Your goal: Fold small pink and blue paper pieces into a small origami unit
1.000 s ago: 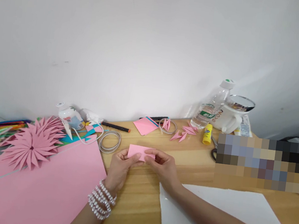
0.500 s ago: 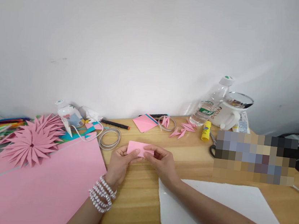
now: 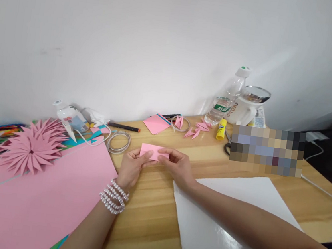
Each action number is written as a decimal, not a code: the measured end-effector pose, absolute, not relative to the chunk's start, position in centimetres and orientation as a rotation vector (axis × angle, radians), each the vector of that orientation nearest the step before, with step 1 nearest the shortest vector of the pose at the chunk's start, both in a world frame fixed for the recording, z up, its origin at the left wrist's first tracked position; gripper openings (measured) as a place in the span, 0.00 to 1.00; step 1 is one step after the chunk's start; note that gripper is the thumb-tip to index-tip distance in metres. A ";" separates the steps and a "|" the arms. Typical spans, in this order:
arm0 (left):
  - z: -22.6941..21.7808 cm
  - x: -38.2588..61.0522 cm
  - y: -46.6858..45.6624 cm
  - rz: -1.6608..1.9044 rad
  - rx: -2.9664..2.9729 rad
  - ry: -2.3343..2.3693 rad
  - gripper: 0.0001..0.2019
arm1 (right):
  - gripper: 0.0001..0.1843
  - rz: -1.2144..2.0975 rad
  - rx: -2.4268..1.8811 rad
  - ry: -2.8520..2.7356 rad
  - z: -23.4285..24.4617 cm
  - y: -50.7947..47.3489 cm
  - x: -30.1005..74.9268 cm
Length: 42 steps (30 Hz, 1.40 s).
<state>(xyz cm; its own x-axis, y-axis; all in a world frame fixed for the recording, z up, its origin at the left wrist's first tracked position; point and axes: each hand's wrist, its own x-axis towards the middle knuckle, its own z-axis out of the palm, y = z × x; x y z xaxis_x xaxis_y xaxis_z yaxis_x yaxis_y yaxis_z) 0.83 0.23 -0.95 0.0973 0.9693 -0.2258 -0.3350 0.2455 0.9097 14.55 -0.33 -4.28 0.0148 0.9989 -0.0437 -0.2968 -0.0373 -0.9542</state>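
Together the left hand (image 3: 130,168) and right hand (image 3: 175,167) pinched the folded pink paper (image 3: 153,151) above the wooden table (image 3: 154,216); its long axis ran left to right.

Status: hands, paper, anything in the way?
Left hand and right hand both pinch folded pink paper. Held over wooden table. Nothing blocking; white sheet lies nearer, apart.

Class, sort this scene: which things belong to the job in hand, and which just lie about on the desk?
In hand: small pink paper, pinched by left hand and right hand.
Lying about: glue stick, water bottle, scissors, pink paper flower, white sheet.
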 end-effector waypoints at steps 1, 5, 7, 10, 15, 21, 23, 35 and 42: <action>-1.0 0.9 0.2 1.139 0.813 1.012 0.13 | 0.15 1.346 -1.028 -0.946 -4.2 -0.4 14.6; -1.2 0.9 0.1 1.147 0.842 1.019 0.13 | 0.14 1.360 -1.026 -0.958 -3.9 -0.6 14.7; -1.3 0.9 0.1 1.160 0.846 1.038 0.13 | 0.13 1.348 -1.043 -0.972 -3.8 -0.6 14.6; -1.2 1.0 0.1 1.175 0.832 1.064 0.13 | 0.12 1.326 -1.060 -0.993 -3.8 -0.5 14.5; -1.2 0.8 0.0 1.167 0.822 1.053 0.13 | 0.12 1.330 -1.063 -1.023 -3.6 -0.5 14.5; -1.2 0.6 0.0 1.159 0.837 1.041 0.14 | 0.13 1.337 -1.074 -1.016 -3.5 -0.5 14.5; -1.2 0.6 0.0 1.159 0.839 1.047 0.14 | 0.13 1.339 -1.080 -1.020 -3.5 -0.5 14.5; -1.1 0.6 -0.1 1.167 0.830 1.078 0.13 | 0.14 1.370 -1.103 -0.991 -3.7 -0.5 14.6; -1.2 0.6 0.0 1.167 0.857 1.084 0.13 | 0.16 1.377 -1.100 -0.960 -3.5 -0.5 14.5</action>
<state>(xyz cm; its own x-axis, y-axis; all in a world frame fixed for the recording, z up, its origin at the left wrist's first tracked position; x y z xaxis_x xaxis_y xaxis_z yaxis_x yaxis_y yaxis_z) 0.55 0.00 -1.22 0.0415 0.9780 -0.2045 -0.2765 0.2079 0.9382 14.47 -0.47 -3.47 0.0050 0.9949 -0.1012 -0.2494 -0.0967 -0.9636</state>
